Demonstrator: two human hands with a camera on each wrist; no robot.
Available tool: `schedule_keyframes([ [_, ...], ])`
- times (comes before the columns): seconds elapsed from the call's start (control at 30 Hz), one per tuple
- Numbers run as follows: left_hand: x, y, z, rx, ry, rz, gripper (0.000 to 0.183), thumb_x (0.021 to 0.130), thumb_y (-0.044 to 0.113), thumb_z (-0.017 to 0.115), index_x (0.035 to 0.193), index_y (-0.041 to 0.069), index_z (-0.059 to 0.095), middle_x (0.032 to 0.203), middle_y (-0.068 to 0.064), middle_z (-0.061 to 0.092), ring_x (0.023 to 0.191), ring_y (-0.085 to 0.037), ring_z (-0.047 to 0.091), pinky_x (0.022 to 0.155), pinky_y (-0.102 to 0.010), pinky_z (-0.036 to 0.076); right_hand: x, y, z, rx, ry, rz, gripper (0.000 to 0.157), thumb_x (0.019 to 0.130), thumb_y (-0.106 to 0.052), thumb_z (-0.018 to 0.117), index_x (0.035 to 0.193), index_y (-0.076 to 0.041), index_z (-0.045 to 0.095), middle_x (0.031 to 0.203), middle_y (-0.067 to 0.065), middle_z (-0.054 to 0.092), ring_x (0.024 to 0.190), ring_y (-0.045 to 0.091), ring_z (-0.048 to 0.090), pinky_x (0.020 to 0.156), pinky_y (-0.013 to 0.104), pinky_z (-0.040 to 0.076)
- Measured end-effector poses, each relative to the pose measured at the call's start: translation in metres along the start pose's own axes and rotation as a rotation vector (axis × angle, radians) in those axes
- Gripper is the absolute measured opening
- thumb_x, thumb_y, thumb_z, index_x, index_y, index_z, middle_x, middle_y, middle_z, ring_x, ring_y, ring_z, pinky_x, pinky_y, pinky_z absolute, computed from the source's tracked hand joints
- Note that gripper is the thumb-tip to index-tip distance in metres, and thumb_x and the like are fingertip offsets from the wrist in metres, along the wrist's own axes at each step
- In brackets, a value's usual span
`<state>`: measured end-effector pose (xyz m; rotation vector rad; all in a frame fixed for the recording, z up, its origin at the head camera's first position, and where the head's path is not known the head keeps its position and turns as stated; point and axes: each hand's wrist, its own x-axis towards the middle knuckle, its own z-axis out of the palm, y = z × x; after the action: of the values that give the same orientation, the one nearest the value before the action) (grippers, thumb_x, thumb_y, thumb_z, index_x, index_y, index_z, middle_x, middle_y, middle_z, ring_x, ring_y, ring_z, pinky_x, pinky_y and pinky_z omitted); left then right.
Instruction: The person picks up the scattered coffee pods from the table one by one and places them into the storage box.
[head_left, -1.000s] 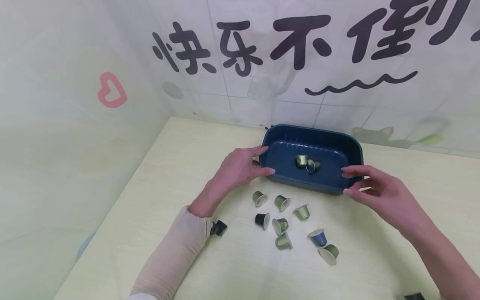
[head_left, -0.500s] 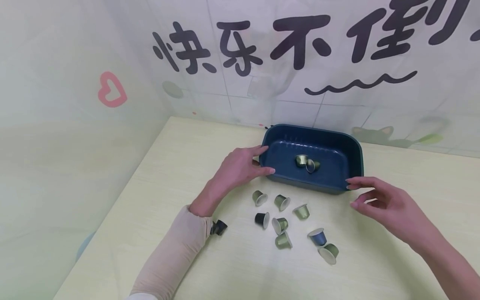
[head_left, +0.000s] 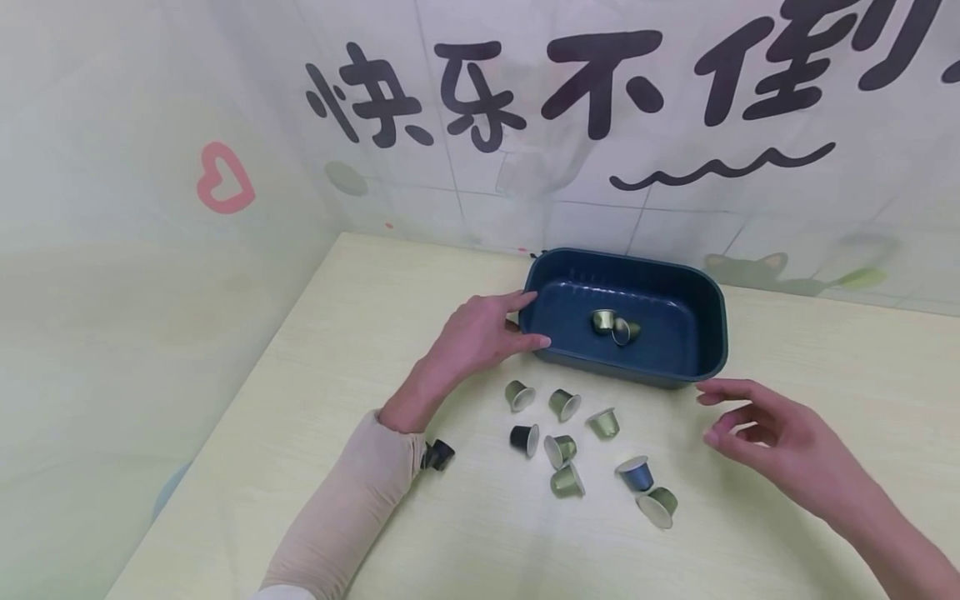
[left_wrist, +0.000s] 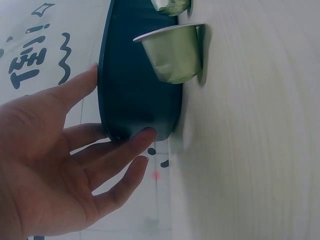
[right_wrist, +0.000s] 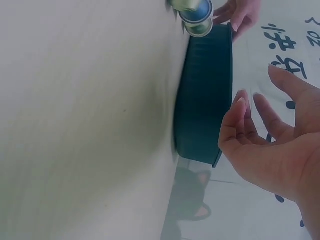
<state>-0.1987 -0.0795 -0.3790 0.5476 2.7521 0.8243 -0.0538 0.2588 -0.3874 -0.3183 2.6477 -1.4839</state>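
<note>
A dark blue rectangular bin (head_left: 622, 372) stands against the back wall. Inside it lie a few greenish coffee capsules (head_left: 603, 322). My left hand (head_left: 480, 333) holds the bin's left end, thumb at the front rim and fingers about the end wall; the left wrist view shows those fingers (left_wrist: 132, 145) at the end. Just off the front right corner, my right hand (head_left: 772, 433) hovers with loosely bent fingers and nothing in them. Several loose capsules lie in front of the bin: mostly green (head_left: 558, 451), one black (head_left: 523, 441), one blue (head_left: 636, 474).
A small black object (head_left: 438, 455) lies beside my left sleeve, partly hidden by it. The pale table (head_left: 300, 400) meets a wall sheet (head_left: 480, 217) printed with large dark characters. Loose capsules lie spread between my forearms.
My right hand has come away from the bin's right end, moving down and slightly right. The left hand, the bin and the capsules stay where they were.
</note>
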Motion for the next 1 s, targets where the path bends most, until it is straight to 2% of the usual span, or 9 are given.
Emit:
schedule_keyframes([
  [0.13, 0.000, 0.001, 0.000, 0.010, -0.007, 0.001, 0.075, 0.084, 0.046, 0.077, 0.148, 0.018, 0.050, 0.118, -0.006, 0.071, 0.093, -0.010, 0.071, 0.061, -0.027, 0.048, -0.006, 0.000, 0.005, 0.014, -0.009, -0.015, 0.047, 0.089, 0.000, 0.073, 0.133, -0.005, 0.058, 0.118, -0.006, 0.065, 0.083, 0.010, 0.065, 0.073, 0.017, 0.052],
  [0.3, 0.000, 0.002, 0.000, 0.015, -0.014, -0.005, 0.075, 0.085, 0.047, 0.077, 0.148, 0.018, 0.049, 0.116, -0.005, 0.072, 0.092, -0.009, 0.071, 0.060, -0.027, 0.047, -0.013, 0.000, 0.010, 0.048, -0.025, -0.031, 0.047, 0.089, 0.001, 0.072, 0.133, -0.003, 0.058, 0.119, 0.001, 0.064, 0.083, 0.011, 0.064, 0.074, 0.019, 0.052],
  [0.7, -0.001, 0.001, 0.000, 0.004, -0.002, -0.013, 0.075, 0.084, 0.047, 0.078, 0.148, 0.020, 0.050, 0.109, -0.003, 0.074, 0.088, -0.007, 0.070, 0.059, -0.027, 0.047, -0.020, 0.012, 0.021, 0.054, -0.051, 0.003, 0.045, 0.087, 0.002, 0.073, 0.130, -0.005, 0.060, 0.118, -0.007, 0.067, 0.081, 0.013, 0.063, 0.069, 0.020, 0.051],
  [1.0, -0.001, 0.001, -0.001, 0.002, 0.005, -0.009, 0.074, 0.084, 0.047, 0.078, 0.147, 0.019, 0.050, 0.106, -0.002, 0.075, 0.086, -0.006, 0.070, 0.059, -0.028, 0.047, -0.023, 0.015, 0.029, 0.066, -0.079, 0.029, 0.043, 0.087, -0.001, 0.074, 0.128, -0.006, 0.061, 0.117, -0.005, 0.067, 0.085, 0.012, 0.062, 0.072, 0.020, 0.051],
])
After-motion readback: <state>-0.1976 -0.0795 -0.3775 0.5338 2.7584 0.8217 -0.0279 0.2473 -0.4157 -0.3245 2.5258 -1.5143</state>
